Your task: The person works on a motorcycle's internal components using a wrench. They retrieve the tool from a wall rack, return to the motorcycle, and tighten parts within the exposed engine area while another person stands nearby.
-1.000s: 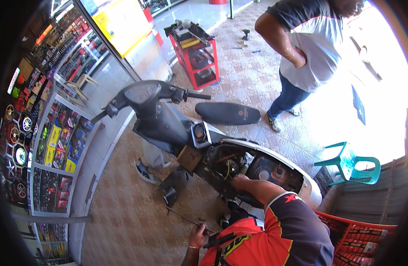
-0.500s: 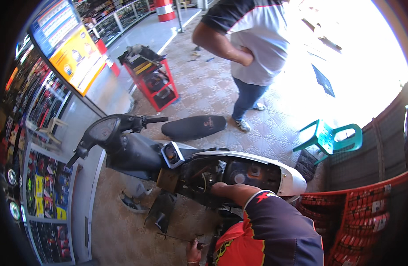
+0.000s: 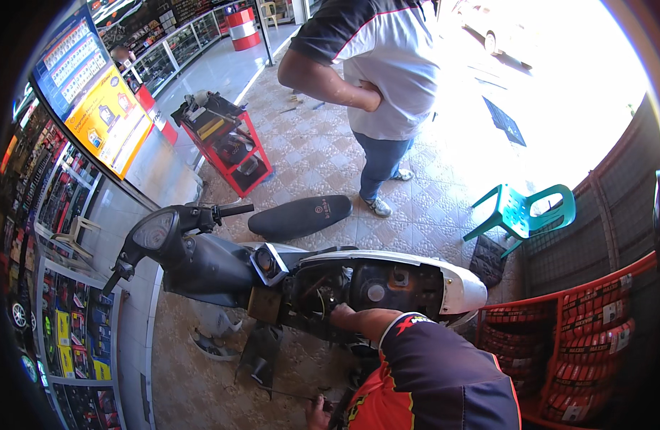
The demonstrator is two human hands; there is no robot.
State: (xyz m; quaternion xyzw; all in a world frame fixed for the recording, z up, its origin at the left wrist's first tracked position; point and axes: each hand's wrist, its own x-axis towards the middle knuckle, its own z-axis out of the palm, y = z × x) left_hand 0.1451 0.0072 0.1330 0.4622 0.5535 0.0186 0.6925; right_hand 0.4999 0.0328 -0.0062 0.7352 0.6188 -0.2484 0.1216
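Note:
A partly stripped scooter (image 3: 204, 271) stands across the middle, its handlebar at the left. Where the seat was, the body is open and shows a dark under-seat compartment (image 3: 398, 288). My right hand (image 3: 342, 314) reaches into the gap just ahead of it, fingers curled among wires and parts; what they grip is hidden. Low at the picture's lower edge, my left hand (image 3: 318, 414) is closed around something small and dark that I cannot make out. A thin dark line meets that hand from the left. An open box (image 3: 268, 264) with a round dark part sits on the scooter's step-through.
The removed seat (image 3: 300, 217) lies beyond the scooter. A person (image 3: 387, 86) stands behind it, hand on hip. Around are a red tool cart (image 3: 233, 147), a green chair (image 3: 520, 215) and a red tyre rack (image 3: 559, 308). Black and grey panels (image 3: 258, 355) lie on the floor.
My view has shifted slightly, so most of the scene sits lower and further left. My right hand stays in the scooter's opening and my left hand stays low, closed.

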